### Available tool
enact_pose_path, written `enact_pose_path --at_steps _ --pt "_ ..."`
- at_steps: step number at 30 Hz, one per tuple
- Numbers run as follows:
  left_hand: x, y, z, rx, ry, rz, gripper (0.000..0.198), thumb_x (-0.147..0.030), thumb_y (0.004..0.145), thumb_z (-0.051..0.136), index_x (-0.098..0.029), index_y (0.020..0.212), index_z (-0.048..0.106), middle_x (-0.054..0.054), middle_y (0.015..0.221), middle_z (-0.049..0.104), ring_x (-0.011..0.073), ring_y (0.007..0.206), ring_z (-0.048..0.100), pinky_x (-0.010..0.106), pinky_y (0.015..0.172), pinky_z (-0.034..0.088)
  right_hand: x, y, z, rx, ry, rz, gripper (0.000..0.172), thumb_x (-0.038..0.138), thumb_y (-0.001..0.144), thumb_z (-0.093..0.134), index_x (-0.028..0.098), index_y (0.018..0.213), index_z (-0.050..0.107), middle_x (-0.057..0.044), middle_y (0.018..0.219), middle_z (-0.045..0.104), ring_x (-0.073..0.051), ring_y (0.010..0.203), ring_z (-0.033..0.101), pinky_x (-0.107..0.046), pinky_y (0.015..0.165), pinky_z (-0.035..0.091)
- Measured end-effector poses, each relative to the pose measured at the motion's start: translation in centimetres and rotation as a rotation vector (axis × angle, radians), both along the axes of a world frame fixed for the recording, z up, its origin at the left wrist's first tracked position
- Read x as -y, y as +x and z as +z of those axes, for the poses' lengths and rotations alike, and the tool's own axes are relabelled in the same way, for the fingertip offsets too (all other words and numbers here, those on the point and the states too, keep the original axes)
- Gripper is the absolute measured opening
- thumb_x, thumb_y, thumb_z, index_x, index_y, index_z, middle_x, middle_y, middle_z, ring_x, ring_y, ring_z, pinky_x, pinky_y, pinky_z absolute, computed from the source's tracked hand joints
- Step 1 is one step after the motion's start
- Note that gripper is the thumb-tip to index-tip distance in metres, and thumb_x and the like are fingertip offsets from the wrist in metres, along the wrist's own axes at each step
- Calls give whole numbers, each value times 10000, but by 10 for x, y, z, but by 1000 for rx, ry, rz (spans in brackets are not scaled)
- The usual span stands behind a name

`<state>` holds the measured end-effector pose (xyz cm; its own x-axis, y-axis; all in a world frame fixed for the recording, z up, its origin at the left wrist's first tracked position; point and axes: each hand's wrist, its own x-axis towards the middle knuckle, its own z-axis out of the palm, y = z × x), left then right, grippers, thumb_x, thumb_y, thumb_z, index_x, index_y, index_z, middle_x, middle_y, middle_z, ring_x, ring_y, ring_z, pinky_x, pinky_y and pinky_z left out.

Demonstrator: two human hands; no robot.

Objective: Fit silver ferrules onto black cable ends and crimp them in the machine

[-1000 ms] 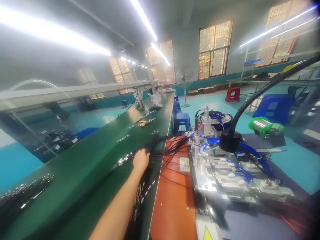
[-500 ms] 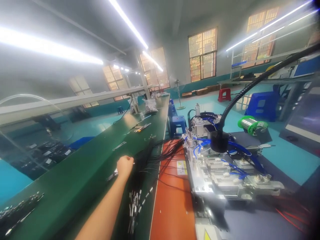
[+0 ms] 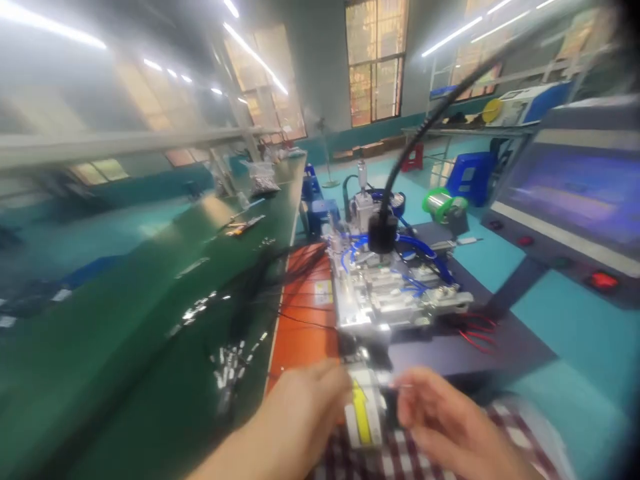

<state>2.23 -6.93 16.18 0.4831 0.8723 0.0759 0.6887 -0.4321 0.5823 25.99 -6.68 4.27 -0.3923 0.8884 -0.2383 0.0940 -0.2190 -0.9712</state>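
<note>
Position of hands: the left hand (image 3: 313,407) has left the green counter (image 3: 150,373) and is now in front of the machine (image 3: 400,300), low and close to the person's body. Half a second ago it was over the counter, beside the silver-tipped cable bundle (image 3: 197,307); the right hand (image 3: 445,413) was out of view and now faces it.

Fingers, right: drawn together, apparently pinching a thin light piece (image 3: 401,386). Fingers, left: curled inward and blurred; from where I stand I cannot tell whether they grip the other end.

Location of the piece: between the two hands, level with the top of a white block (image 3: 367,427) marked with a yellow arrow. Contact with the block cannot be confirmed. A checked cloth (image 3: 385,463) lies below.

Remaining on the counter, with no hand on them: the cable bundle and, nearer the person, a fanned cluster of bright-ended leads (image 3: 233,367). Dark wires (image 3: 305,320) cross the orange board (image 3: 300,350) toward the machine.

Effect of the change: handling, in my judgement, is now a two-handed operation at the machine's near edge, no longer a one-handed reach to the counter. The view has turned right, bringing the screen (image 3: 585,173) further in.
</note>
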Motion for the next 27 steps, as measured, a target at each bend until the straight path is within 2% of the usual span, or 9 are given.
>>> enact_pose_path --at_steps 1,3,6,12,16,19,22,25,27 --pt "7 8 -22 9 -35 13 243 -185 956 363 -198 800 549 -6 730 584 104 603 543 200 551 406 -3 -2 3 -152 28 7 482 475 743 716 270 1152 564 -35 909 637 -166 751 601 -301 691 503" --pt "14 10 -58 11 -79 42 230 -215 964 351 -205 824 533 -7 718 573 108 581 540 204 535 390 -7 -6 7 -270 4 -16 377 446 786 684 244 1088 584 -22 889 621 -130 715 577 -274 677 484" --pt "16 3 -84 5 -64 72 217 -234 966 347 -212 850 529 1 734 572 121 600 554 209 542 391 -7 -14 8 -215 -93 -80 209 361 825 655 197 949 614 7 760 601 -113 669 575 -258 666 469" --pt "18 12 -83 -89 -62 64 197 -235 957 345 -218 900 532 8 735 572 151 612 545 246 547 378 -5 -25 11 -113 -114 -101 96 236 812 623 164 753 600 42 574 563 -98 548 527 -227 572 420" --pt "17 26 -78 49 -195 120 173 -269 948 387 -221 1023 535 17 781 613 154 642 556 251 591 410 -4 -27 16 -67 -75 -55 110 186 828 582 169 720 579 55 545 541 -88 521 496 -214 543 389" --pt "14 32 -72 183 -320 133 196 -273 939 412 -217 910 598 5 725 618 138 604 540 227 554 394 -8 -21 18 -73 9 19 104 146 847 553 173 750 583 53 591 541 -88 545 521 -208 556 402" --pt "13 33 -67 255 -440 112 233 -296 924 452 -198 804 626 -3 673 602 130 598 523 211 539 374 -17 -10 21 -59 249 184 140 104 878 499 172 824 609 18 746 568 -91 629 564 -211 608 433" --pt "13 32 -70 257 -562 76 298 -312 918 466 -175 692 604 -7 643 571 124 613 499 209 555 365 -28 -3 22 66 632 372 181 120 912 484 168 830 638 -16 820 605 -110 732 572 -226 663 425" --pt "14 31 -76 276 -664 84 306 -317 913 471 -166 679 600 -4 648 569 122 614 498 206 545 370 -32 -2 20 197 912 415 198 142 918 482 178 818 649 -15 824 622 -112 695 545 -246 625 387"
